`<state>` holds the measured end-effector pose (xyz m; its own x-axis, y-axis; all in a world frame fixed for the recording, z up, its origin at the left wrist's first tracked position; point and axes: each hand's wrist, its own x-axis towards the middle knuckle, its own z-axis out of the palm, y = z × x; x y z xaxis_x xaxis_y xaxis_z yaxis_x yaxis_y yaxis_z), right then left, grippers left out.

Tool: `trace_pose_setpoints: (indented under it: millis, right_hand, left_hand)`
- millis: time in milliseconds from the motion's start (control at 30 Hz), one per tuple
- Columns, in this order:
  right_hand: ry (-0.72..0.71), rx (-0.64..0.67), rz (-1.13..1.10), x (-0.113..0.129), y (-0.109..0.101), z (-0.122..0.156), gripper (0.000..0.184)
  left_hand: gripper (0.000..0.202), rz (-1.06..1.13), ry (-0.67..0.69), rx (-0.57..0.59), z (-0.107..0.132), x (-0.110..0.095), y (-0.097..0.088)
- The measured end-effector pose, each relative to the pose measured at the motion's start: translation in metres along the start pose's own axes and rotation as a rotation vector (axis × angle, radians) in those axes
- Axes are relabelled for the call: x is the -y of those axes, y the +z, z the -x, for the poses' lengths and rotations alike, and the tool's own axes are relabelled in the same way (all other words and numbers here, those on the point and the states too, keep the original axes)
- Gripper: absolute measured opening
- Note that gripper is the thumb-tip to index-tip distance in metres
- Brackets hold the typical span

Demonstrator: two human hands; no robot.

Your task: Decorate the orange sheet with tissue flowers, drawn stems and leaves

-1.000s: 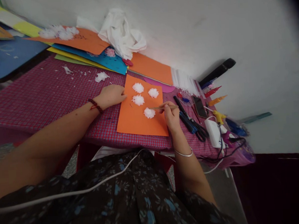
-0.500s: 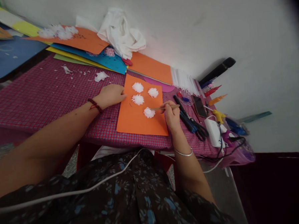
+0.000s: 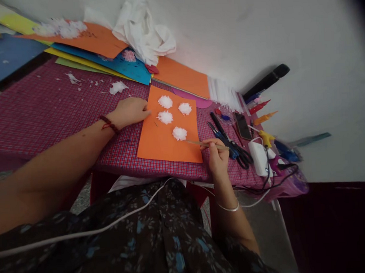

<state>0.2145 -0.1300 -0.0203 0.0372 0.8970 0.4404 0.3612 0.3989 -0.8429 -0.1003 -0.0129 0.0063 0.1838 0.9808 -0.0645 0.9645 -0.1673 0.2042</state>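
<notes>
An orange paper sheet (image 3: pixel 162 141) lies on the red checked tablecloth (image 3: pixel 46 115) and carries several white fluffy paper flowers (image 3: pixel 180 133). My left hand (image 3: pixel 129 111) rests flat at the sheet's left edge, fingers together, pressing on it. My right hand (image 3: pixel 218 157) is closed in a pinch on a thin wooden stick (image 3: pixel 201 143). The stick's tip lies over the sheet just below the nearest flower.
Scissors (image 3: pixel 232 144), a phone (image 3: pixel 242 126), a white power bank with cables (image 3: pixel 259 157) and glue tubes (image 3: pixel 262 118) crowd the table's right end. Coloured paper sheets (image 3: pixel 105 55) and a white cloth (image 3: pixel 143 28) pile against the back wall. Paper scraps (image 3: pixel 117 87) lie at the left.
My right hand has drawn the stick back toward me and to the right, away from the nearest flower. The camera has tilted a little. My left hand has stayed in place.
</notes>
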Motion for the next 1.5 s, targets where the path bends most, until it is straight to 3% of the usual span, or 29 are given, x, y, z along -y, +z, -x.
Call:
trace_pose_setpoints:
  millis: [800,1300,1500]
  right_hand:
    - [0.023,0.09,0.012,-0.002,0.006,0.005,0.026]
    - [0.016,0.151,0.063,0.008,-0.023,0.019,0.025]
    - [0.058,0.223,0.146,0.027,-0.073,0.039,0.026]
  left_hand:
    - [0.045,0.023,0.002,-0.006,-0.001,0.001,0.001]
    - [0.037,-0.011,0.026,0.026,0.002,-0.002,-0.006]
    - [0.032,0.017,0.026,0.02,-0.003,0.002,0.0]
